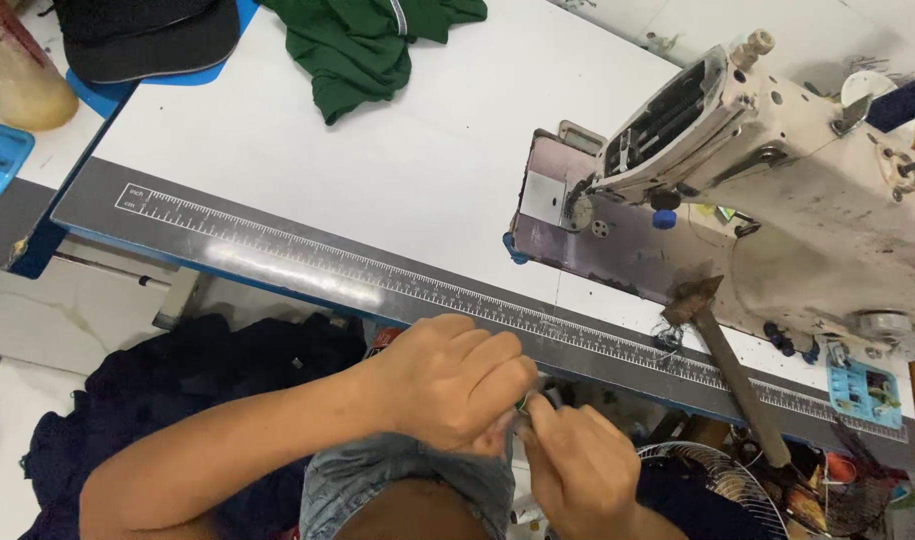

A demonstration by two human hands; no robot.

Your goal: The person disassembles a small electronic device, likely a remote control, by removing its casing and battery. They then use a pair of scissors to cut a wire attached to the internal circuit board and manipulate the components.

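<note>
Pinching small green piece (524, 404) between my left hand (447, 385) and right hand (577, 470), fingers of both closed narrow on it, below surface (377, 160) edge. Step: fiddling with piece. Next move likely needs steady grip, lift toward sewing machine (777, 190) beyond fingers.

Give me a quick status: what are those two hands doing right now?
Left hand and right hand pinched together on a small green piece, below the table edge. Sewing machine untouched. Nothing between the hands.
</note>
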